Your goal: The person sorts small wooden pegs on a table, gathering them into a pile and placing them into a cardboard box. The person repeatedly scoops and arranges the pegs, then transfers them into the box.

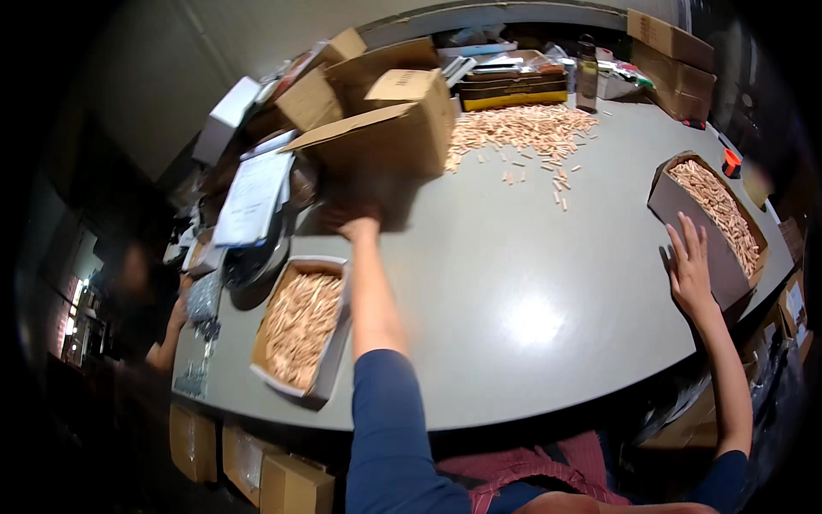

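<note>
My left hand (pixel 353 224) reaches forward to the shadowed tabletop just in front of an open cardboard box (pixel 381 141). Its fingers are blurred and dark, so I cannot make out whether it holds anything. My right hand (pixel 690 267) is open, fingers stretched out, against or just beside the near side of a grey carton (pixel 704 236) filled with small wooden dowels (pixel 719 206). Left of my left forearm stands another open carton (pixel 336 347), full of the same kind of dowels (pixel 300 330). A wide pile of loose dowels (pixel 522 133) lies at the back of the table.
Papers (pixel 253 197) rest above a dark container (pixel 257 261) on the left. A bottle (pixel 586 75) and stacked cardboard boxes (pixel 672 64) stand at the back of the grey table (pixel 479 291). An orange-and-black object (pixel 731 163) sits far right. Another person's arm (pixel 171 330) shows at left.
</note>
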{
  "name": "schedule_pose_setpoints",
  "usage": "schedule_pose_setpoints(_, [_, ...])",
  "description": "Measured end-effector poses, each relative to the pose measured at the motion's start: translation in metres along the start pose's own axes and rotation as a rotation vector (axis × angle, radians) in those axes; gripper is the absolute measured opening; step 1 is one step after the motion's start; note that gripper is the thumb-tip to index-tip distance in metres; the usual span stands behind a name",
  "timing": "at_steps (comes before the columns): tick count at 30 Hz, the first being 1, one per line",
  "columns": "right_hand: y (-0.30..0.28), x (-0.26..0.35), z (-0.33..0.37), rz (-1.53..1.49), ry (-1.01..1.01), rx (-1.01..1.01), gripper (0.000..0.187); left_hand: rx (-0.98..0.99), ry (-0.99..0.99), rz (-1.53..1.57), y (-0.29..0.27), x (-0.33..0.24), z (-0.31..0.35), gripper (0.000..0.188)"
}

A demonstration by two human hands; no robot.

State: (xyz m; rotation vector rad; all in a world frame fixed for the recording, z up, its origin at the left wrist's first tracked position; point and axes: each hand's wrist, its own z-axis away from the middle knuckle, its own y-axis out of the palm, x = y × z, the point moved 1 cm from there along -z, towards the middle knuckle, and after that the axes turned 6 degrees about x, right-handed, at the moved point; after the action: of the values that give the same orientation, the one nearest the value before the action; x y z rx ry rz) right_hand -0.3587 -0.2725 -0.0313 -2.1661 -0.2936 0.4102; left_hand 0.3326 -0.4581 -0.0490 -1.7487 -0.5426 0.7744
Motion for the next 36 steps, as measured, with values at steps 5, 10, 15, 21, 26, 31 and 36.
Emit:
schedule_pose_setpoints(5, [0.053, 0.0, -0.102, -0.241, -0.029, 0.095, 0.04, -0.192, 0.435, -0.236, 0.025, 0.007, -0.039, 0.06])
schedule_pose_setpoints(10, [0.148, 0.001, -0.212, -0.523, 0.125, 0.097, 0.029, -0.451, 0.846, -0.457, 0.015, -0.015, 0.004, 0.045])
schedule_pose_setpoints(15, [0.201, 0.002, -0.272, -0.626, 0.131, 0.075, 0.036, 0.022, 0.547, 0.276, -0.044, -0.096, 0.1, 0.052])
schedule_pose_setpoints(21, [0.183, 0.007, -0.261, -0.764, 0.037, 0.109, 0.033, 0.22, 0.444, 0.17, -0.044, -0.139, 0.183, 0.076])
schedule_pose_setpoints(26, [0.203, -0.016, -0.259, -1.016, 0.185, 0.17, 0.034, 0.205, 0.837, 0.376, -0.043, -0.162, 0.23, 0.069])
schedule_pose_setpoints(31, [0.2, -0.013, -0.272, -0.977, 0.221, 0.115, 0.038, 0.163, 1.117, 0.38, -0.068, -0.15, 0.249, 0.064])
schedule_pose_setpoints(36, [0.22, -0.029, -0.268, -0.861, 0.179, 0.042, 0.036, 0.018, 0.833, 0.353, -0.131, -0.054, 0.243, 0.059])
